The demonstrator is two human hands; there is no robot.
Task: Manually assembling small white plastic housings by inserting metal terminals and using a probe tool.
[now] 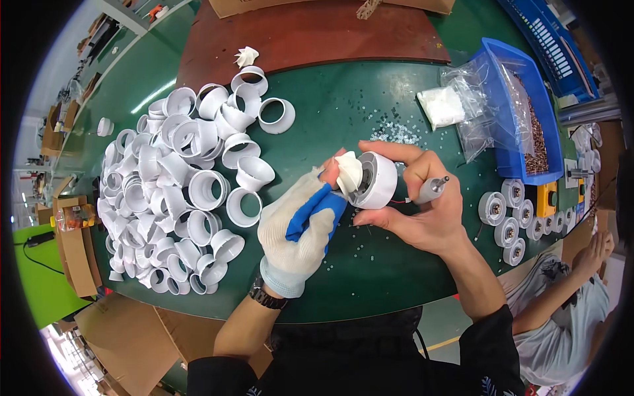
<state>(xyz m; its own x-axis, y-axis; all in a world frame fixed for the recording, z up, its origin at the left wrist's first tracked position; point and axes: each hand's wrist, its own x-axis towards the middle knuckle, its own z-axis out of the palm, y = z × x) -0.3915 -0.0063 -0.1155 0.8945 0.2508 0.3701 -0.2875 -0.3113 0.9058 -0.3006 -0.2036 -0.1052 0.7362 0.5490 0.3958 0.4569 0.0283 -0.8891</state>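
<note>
My left hand, in a white knit glove with blue patches and bare fingertips, is closed on a white bladed impeller. Against the impeller's side sits a white round motor housing, gripped between the thumb and index finger of my bare right hand. A silver cylindrical tool with a thin tip is tucked among my right hand's curled fingers. The housing's open face is turned toward the impeller, which partly hides it. I cannot tell whether the two are joined.
Many white plastic rings are heaped at left, with another impeller behind them. Small washers lie scattered beyond my hands. At right are a plastic bag, a blue bin, several round motor units and another person's hand.
</note>
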